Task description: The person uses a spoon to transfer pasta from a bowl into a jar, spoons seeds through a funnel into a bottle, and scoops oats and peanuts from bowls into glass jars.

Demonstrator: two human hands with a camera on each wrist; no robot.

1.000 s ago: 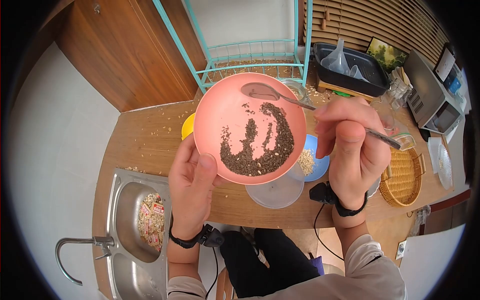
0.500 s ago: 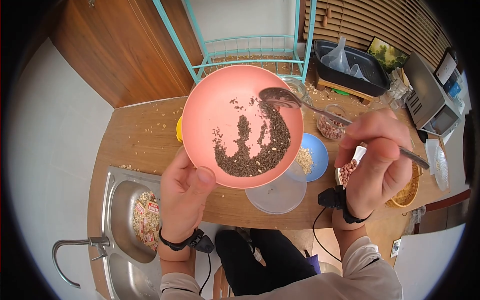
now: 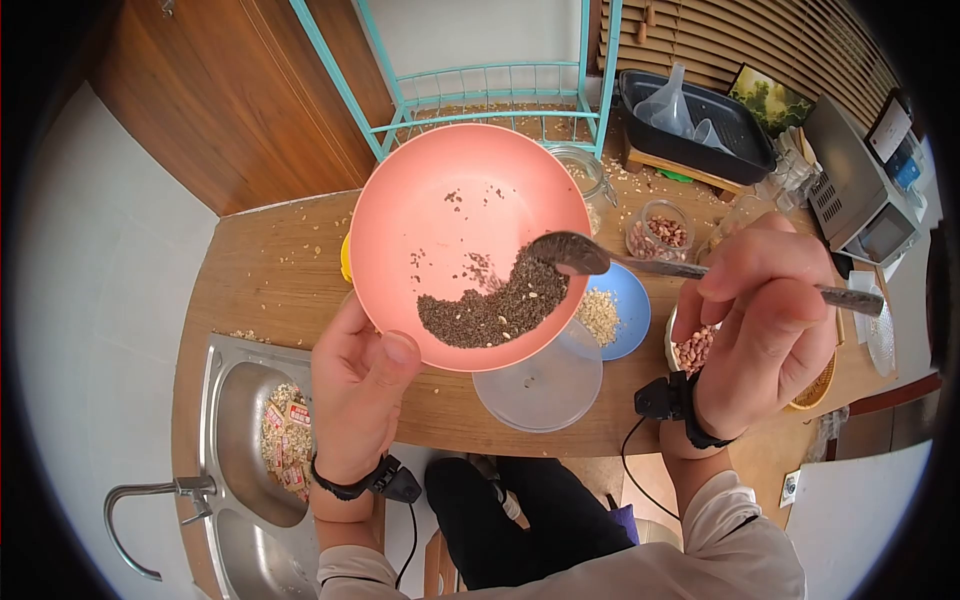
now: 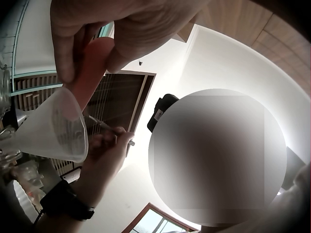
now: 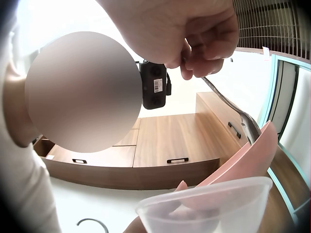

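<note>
My left hand (image 3: 361, 385) grips a shallow pink bowl (image 3: 450, 165) at its near left rim, thumb over the edge and fingers below. Small dark seeds, with a few pale bits among them, lie heaped in the bowl's lower part (image 3: 480, 318). In my right hand (image 3: 765, 320) a metal spoon (image 3: 569, 252) is pinched by its handle. The spoon's head overlaps the seeds near the right rim in the head view, and it reaches over the rim in the right wrist view. Below the bowl stands a translucent funnel (image 4: 53, 128), its wide mouth (image 3: 540, 400) partly hidden by the bowl.
Right of the funnel lies a blue plate (image 3: 632, 318) of oats. Farther right are jarred nuts (image 3: 664, 232), a dish of peanuts (image 3: 692, 352) and a wicker basket (image 3: 822, 385). A sink (image 3: 235, 410) is at left, a turquoise rack (image 3: 490, 130) behind.
The pink bowl has shifted left and slightly away in the head view. The spoon has moved down along its right side, and the seeds have gathered from separate streaks into one heap.
</note>
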